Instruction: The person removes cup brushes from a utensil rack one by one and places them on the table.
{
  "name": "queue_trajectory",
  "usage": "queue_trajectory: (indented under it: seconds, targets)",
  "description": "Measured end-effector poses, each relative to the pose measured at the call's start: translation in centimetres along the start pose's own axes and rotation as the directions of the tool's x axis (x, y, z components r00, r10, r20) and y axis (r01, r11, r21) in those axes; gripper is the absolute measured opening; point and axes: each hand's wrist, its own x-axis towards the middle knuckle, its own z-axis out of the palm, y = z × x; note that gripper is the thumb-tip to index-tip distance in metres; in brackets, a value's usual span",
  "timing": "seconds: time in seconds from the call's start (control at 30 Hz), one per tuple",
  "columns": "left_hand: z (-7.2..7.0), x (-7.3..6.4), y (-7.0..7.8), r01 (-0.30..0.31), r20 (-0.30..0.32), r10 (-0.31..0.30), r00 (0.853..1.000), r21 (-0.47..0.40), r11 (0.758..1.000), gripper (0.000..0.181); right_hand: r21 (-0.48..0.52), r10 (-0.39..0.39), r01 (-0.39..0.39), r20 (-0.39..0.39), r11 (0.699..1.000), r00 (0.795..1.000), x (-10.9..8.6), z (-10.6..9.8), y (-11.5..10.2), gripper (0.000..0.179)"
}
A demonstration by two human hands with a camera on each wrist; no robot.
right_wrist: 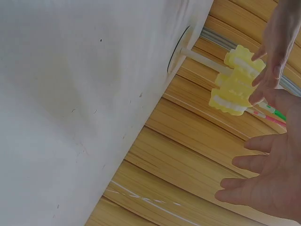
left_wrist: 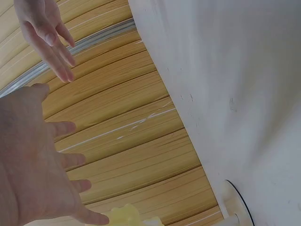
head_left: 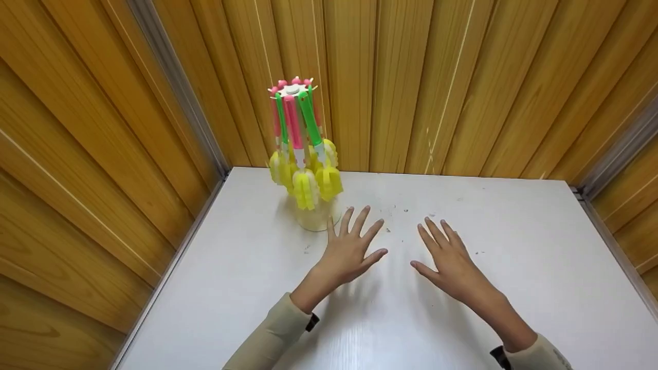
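Both hands hover over a white table (head_left: pixel 401 318) with fingers spread and nothing in them. My left hand (head_left: pixel 348 254) is the nearer one to a round-based stand (head_left: pixel 318 221), its fingertips overlapping the base's right edge in the head view. From the stand's white top hang several sponge brushes (head_left: pixel 305 189) with pink and green handles and yellow-and-white sponge heads. My right hand (head_left: pixel 452 264) is farther right, palm down, its thumb pointing toward the left hand. In the right wrist view the yellow sponge heads (right_wrist: pixel 233 94) show beyond the hands.
Wood-plank walls (head_left: pixel 401 87) enclose the table at the back and both sides, with grey metal strips (head_left: pixel 177 87) along the corners. Small dark scuffs (head_left: pixel 388 230) mark the tabletop near the hands.
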Motion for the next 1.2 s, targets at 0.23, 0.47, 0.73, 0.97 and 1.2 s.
queue_trajectory:
  seconds: [0.23,0.47,0.73,0.97,1.2]
  targets:
    - [1.3,0.5,-1.6,0.278,-0.02,-0.284,0.959,-0.146,0.949,0.059,0.047,0.0,-0.001,0.012,0.999,1.0,0.5,0.5,0.3,0.079]
    - [4.3,2.0,-6.1,0.518,0.024,-0.528,0.849,-0.242,0.821,0.059,0.097,0.014,-0.014,0.001,0.995,1.0,1.1,1.3,0.3,0.077]
    - [7.3,4.3,-10.6,0.565,0.121,-0.57,0.813,-0.406,0.719,0.079,0.159,0.016,-0.02,0.03,0.987,0.999,1.5,2.4,-0.2,0.076]
    - [8.7,4.8,-13.2,0.553,0.176,-0.566,0.805,-0.566,0.611,0.077,0.19,0.014,-0.018,0.02,0.982,1.0,2.0,2.8,-0.8,0.073]
    - [8.7,4.4,-14.3,0.555,0.194,-0.551,0.811,-0.551,0.623,0.063,0.222,0.015,-0.022,0.034,0.975,0.999,2.5,3.3,-1.4,0.072]
